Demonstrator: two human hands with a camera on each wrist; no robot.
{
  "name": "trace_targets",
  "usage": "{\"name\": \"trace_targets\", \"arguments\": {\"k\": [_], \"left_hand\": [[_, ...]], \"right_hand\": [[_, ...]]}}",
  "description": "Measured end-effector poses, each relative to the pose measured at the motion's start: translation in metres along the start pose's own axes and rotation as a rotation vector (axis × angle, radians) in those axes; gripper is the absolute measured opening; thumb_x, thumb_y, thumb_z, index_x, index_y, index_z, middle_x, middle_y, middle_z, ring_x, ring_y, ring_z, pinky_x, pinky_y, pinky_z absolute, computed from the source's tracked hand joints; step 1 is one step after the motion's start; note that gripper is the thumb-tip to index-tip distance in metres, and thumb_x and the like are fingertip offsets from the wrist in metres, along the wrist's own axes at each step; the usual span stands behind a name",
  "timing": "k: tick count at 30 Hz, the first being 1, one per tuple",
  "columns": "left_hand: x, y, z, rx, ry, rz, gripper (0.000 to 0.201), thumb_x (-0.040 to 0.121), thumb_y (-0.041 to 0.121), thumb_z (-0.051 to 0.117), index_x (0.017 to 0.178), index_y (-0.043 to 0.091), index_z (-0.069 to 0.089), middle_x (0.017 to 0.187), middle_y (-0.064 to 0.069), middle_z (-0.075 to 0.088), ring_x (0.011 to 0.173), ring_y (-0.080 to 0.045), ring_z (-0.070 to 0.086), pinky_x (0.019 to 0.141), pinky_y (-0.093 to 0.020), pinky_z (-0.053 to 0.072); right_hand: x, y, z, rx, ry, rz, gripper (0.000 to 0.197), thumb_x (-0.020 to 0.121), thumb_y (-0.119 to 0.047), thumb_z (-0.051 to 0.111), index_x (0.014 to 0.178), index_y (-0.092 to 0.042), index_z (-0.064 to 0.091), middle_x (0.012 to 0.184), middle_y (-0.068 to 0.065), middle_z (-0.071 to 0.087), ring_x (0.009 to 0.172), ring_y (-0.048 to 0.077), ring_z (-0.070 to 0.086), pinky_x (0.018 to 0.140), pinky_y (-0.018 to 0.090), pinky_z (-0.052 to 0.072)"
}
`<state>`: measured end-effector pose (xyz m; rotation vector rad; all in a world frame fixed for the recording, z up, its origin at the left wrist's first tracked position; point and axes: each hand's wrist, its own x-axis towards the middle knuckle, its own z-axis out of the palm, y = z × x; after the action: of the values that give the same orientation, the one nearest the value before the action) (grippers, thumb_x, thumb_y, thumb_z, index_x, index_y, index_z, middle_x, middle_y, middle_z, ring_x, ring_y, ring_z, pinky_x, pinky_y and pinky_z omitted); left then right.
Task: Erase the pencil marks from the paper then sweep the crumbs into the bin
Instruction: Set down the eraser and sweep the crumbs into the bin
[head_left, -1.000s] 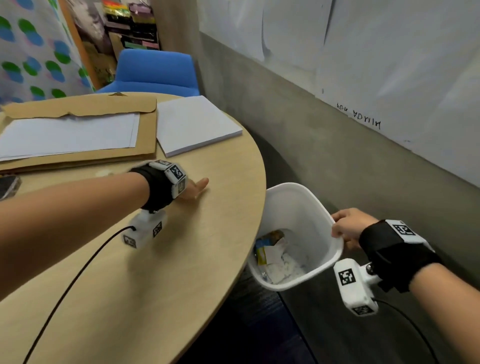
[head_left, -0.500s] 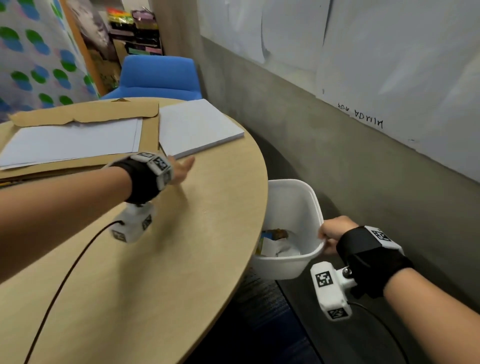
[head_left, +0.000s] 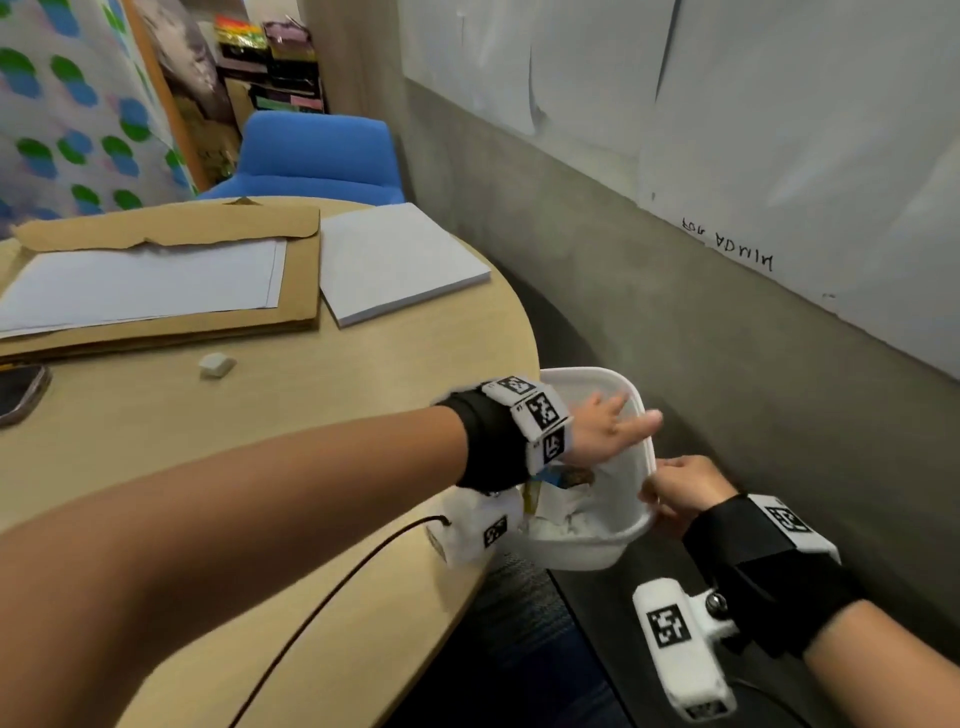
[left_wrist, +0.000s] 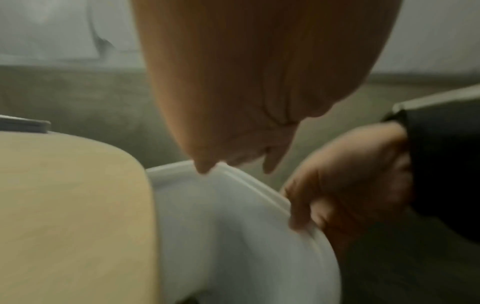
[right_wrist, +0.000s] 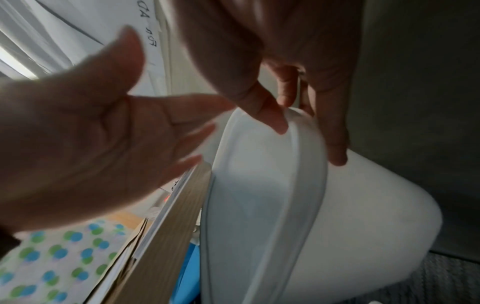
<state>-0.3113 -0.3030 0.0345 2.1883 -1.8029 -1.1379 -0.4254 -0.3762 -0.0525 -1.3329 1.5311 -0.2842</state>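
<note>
At table edge, R hand (head_left: 675, 486) gripping bin (head_left: 618, 545) rim (tilted), L hand (head_left: 608, 431) flat, fingers spread over it

White bin (head_left: 587, 551), tan table (head_left: 311, 467), blue chair (head_left: 317, 150), brown envelope (head_left: 171, 228), black wristbands (head_left: 488, 441).

Both forearms are bare. Each wrist wears a wide black fabric band topped with white blocks printed with black-and-white square markers. Below each band hangs a white boxy camera housing carrying the same kind of marker. On the right one a round metal screw joins housing to band. A thin black cable runs back from the left housing. The left hand (head_left: 605, 428) and right hand (head_left: 683, 486) are ungloved.
</note>
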Motion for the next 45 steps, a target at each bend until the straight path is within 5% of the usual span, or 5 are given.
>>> {"name": "trace_targets", "arguments": {"k": [6,15,28,37,45], "left_hand": [[-0.043,-0.134,-0.048,0.061,0.256,-0.502,0.079,0.09,0.06,0.0,0.15,0.01,0.001,0.157,-0.016,-0.008,0.145,-0.032,-0.006,0.117,-0.045,-0.003],[-0.147,-0.249,-0.02,-0.084,0.469,-1.08,0.087,0.093,0.056,0.036,0.146,-0.006,0.006,0.154,-0.025,0.005,0.144,-0.037,0.003,0.116,-0.036,0.005],[-0.042,-0.048,0.026,-0.207,0.206,-0.157,0.069,0.098,0.052,0.019,0.149,0.006,0.011,0.157,-0.015,0.003,0.145,-0.028,0.006,0.116,-0.038,0.005],[-0.131,-0.206,-0.028,-0.079,0.506,-0.992,0.087,0.092,0.061,0.025,0.148,-0.001,0.001,0.155,-0.02,-0.01,0.144,-0.036,-0.005,0.116,-0.042,-0.001],[-0.113,-0.168,0.013,0.164,0.276,-0.786,0.091,0.087,0.07,0.023,0.149,0.007,0.002,0.155,-0.022,-0.002,0.143,-0.039,0.005,0.116,-0.046,0.008]], "right_hand": [[-0.025,-0.004,-0.012,0.097,-0.065,-0.013,0.029,0.08,0.024,0.035,0.077,0.004,0.056,0.067,0.015,0.051,0.053,0.028,0.051,0.027,0.025,0.042],[-0.041,-0.004,-0.007,0.074,-0.096,0.003,0.029,0.081,0.022,0.036,0.08,0.002,0.056,0.073,0.017,0.055,0.062,0.031,0.053,0.028,0.033,0.045],[-0.044,0.012,0.002,0.008,-0.079,-0.016,0.028,0.078,0.021,0.039,0.071,0.001,0.057,0.072,0.019,0.053,0.063,0.028,0.042,0.052,0.027,0.04],[-0.06,0.017,-0.007,0.056,-0.168,-0.006,0.027,0.081,0.019,0.04,0.074,-0.001,0.056,0.078,0.018,0.059,0.067,0.032,0.06,0.048,0.032,0.052],[-0.071,0.023,-0.013,0.06,-0.187,-0.028,0.025,0.081,0.018,0.042,0.078,-0.001,0.058,0.079,0.019,0.061,0.065,0.033,0.06,0.048,0.033,0.053]]}}
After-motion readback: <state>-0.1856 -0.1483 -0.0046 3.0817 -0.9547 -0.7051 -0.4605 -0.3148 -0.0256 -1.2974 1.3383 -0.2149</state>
